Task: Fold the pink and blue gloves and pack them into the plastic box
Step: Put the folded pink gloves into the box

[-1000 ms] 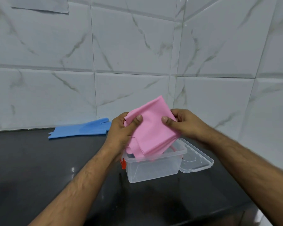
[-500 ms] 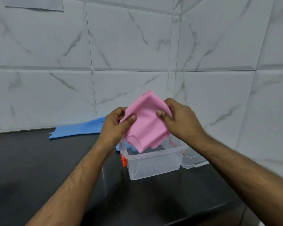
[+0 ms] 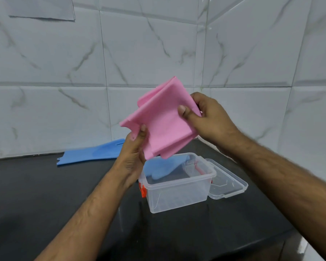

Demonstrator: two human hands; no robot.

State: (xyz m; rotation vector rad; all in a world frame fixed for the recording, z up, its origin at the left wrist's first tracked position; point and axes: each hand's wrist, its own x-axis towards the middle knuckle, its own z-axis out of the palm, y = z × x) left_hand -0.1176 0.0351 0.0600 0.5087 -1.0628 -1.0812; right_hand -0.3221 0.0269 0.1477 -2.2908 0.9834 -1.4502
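Broadly, the dark bench (image 3: 45, 204) ran along the tiled wall (image 3: 158, 44), and on it, well to the left of the box, one blue glove (image 3: 90, 154) lay flat against the wall. The clear plastic box (image 3: 179, 193) stood open near the corner, its lid (image 3: 228, 185) lying just beside it on the right, and something blue, probably the other blue glove, showed inside or behind it. Above the box hung the folded pink glove (image 3: 164, 125), held in the air, its layers gaping at the far edge. It looked light, limp and rubbery, likely to spring open unless pinched across all layers near the corners. The right hand (image 3: 207, 119) pinched its right edge, thumb on top and fingers curled behind. The left hand (image 3: 135, 153) gripped the lower left corner, thumb pressed on the front.
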